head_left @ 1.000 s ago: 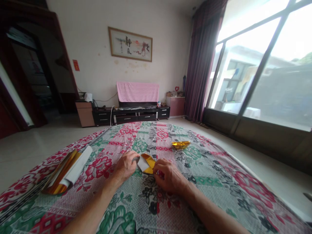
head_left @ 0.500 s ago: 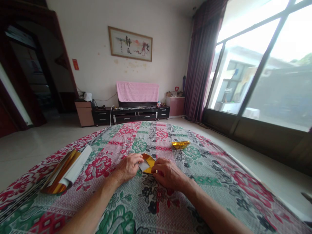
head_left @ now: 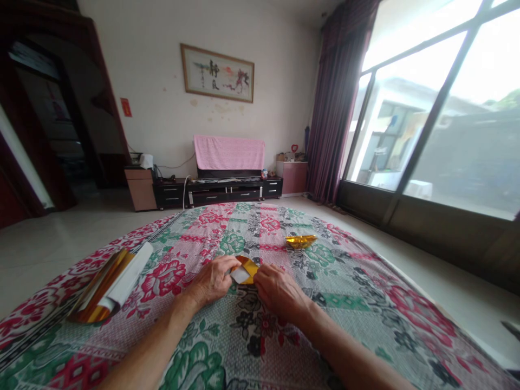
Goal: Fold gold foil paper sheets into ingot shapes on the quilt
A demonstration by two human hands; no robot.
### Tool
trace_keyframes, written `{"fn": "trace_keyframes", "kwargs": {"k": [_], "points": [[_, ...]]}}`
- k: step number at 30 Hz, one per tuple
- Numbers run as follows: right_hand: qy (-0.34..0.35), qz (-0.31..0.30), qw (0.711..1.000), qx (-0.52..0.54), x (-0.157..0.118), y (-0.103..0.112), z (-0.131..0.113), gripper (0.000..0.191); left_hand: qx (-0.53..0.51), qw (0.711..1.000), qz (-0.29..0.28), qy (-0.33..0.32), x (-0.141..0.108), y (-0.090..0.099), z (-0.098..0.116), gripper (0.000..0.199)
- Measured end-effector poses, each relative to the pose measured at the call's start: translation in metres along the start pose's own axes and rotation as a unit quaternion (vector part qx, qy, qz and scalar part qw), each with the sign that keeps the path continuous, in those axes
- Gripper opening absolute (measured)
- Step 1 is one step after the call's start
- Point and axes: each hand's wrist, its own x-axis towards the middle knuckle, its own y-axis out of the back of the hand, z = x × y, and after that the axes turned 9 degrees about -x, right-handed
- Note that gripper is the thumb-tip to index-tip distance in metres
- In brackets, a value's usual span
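Flowers cover our tablecloth (head_left: 164, 279), and near its middle, between our hands, we've got the folded gold paper (head_left: 250, 266), white side showing; whether it touches the cloth, we can't tell. Our left hand (head_left: 213, 278) pinches one end, our right hand (head_left: 281, 289) grips the other, fingers closed, some tips hidden. Beyond and rightward sits a pointed gold shape (head_left: 300, 241)! Well to our left lie curled gold and white sheets (head_left: 109, 287); across the room, pink fabric (head_left: 229, 153) drapes below a framed picture (head_left: 218, 73).
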Motion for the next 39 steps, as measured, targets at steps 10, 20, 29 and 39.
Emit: {"fn": "trace_keyframes", "kwargs": {"k": [10,20,29,39], "points": [[-0.102,0.066,0.987,0.106,0.002,-0.011,0.011,0.015,-0.024,0.998,0.054,0.022,0.003,-0.002,0.001,0.032],[-0.167,0.113,0.964,0.174,0.006,-0.011,0.023,0.020,-0.096,0.987,0.084,0.094,0.008,-0.004,0.005,0.019],[-0.266,0.107,0.910,0.301,0.009,-0.010,0.022,0.024,-0.128,0.980,0.122,0.092,0.011,-0.001,0.016,0.020],[-0.342,0.027,0.761,0.551,0.017,-0.007,0.017,0.019,-0.280,0.932,0.122,0.197,0.016,0.002,0.019,0.028]]}}
